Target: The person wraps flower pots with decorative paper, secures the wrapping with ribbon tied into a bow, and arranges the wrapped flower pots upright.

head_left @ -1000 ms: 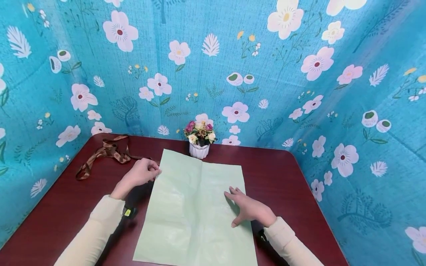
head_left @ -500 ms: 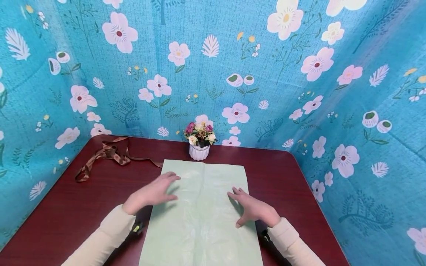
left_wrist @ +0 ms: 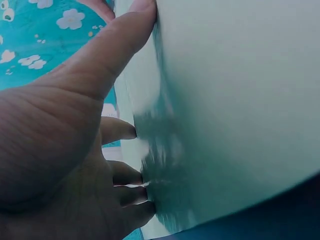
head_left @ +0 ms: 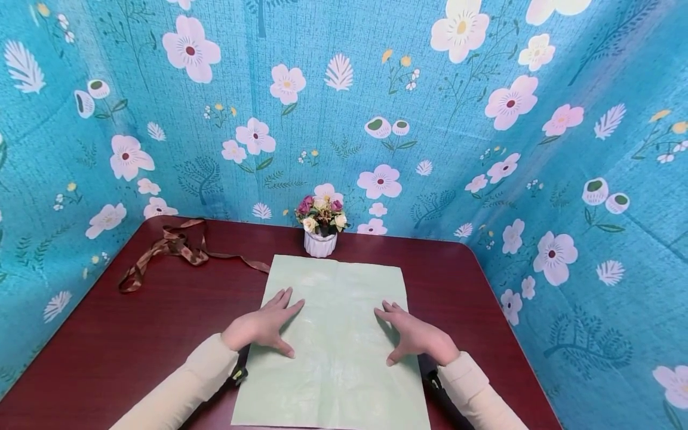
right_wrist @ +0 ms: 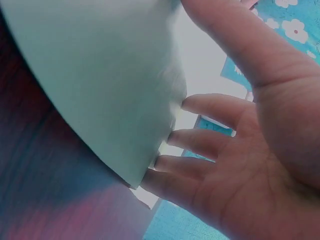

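Observation:
A large pale green sheet of paper [head_left: 333,370] lies spread on the dark red table, with a crease down its middle. My left hand [head_left: 267,325] rests its spread fingertips on the sheet's left half. In the left wrist view its thumb and fingers [left_wrist: 120,129] touch the paper, whose surface looks slightly rippled there. My right hand [head_left: 416,335] is at the right edge, fingers spread, fingertips on the paper. The right wrist view shows those fingers [right_wrist: 207,107] nearly straight along the sheet, palm lifted off it.
A brown ribbon [head_left: 185,251] lies loosely tangled at the table's back left, its tail reaching the paper's top left corner. Behind the sheet stands a white pot of artificial flowers [head_left: 321,243]. Blue floral cloth [head_left: 333,107] hangs around the table's back and sides.
My left hand has let go of the paper's raised left edge and come right and down onto the sheet. The paper now lies flat and has shifted slightly right. The right hand has barely moved.

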{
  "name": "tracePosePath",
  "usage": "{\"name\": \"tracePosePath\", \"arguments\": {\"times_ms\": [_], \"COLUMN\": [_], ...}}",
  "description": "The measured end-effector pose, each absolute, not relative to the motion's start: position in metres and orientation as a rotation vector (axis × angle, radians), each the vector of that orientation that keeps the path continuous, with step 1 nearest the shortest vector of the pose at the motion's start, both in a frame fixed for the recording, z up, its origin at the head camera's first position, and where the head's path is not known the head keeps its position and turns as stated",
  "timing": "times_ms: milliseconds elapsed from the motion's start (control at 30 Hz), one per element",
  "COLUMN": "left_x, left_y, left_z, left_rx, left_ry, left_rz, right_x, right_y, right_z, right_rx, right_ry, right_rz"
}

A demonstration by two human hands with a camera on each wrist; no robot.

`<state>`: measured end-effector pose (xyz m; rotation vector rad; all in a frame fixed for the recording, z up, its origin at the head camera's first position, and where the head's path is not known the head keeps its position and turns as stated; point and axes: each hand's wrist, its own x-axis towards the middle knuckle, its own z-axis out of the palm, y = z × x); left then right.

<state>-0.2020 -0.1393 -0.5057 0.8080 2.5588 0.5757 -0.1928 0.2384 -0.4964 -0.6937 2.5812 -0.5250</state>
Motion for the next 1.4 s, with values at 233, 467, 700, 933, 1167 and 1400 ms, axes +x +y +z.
{"name": "tracePosePath", "arguments": {"times_ms": [233,467,700,933,1167,1400], "left_x": [-0.206,-0.209,-0.210,-0.212,-0.211,-0.215], "left_y": [-0.130,-0.123,-0.116,-0.110,-0.115,-0.127], "left_z": [-0.508,-0.509,-0.510,-0.514,-0.508,-0.507], "left_rx": [0.823,0.837,0.842,0.878,0.830,0.824], "left_ry": [2.558,2.554,2.534,2.552,2.520,2.512], "left_rz": [0.580,0.556,0.583,0.561,0.587,0.573], "right_x": [-0.193,-0.191,-0.187,-0.184,-0.185,-0.188], "right_y": [0.247,0.255,0.260,0.266,0.263,0.253], "right_z": [-0.495,-0.493,-0.491,-0.492,-0.493,-0.493], "right_rx": [-0.634,-0.643,-0.600,-0.574,-0.574,-0.598], "right_ry": [2.580,2.583,2.585,2.581,2.568,2.550], "right_rz": [-0.500,-0.518,-0.510,-0.533,-0.534,-0.544]}}
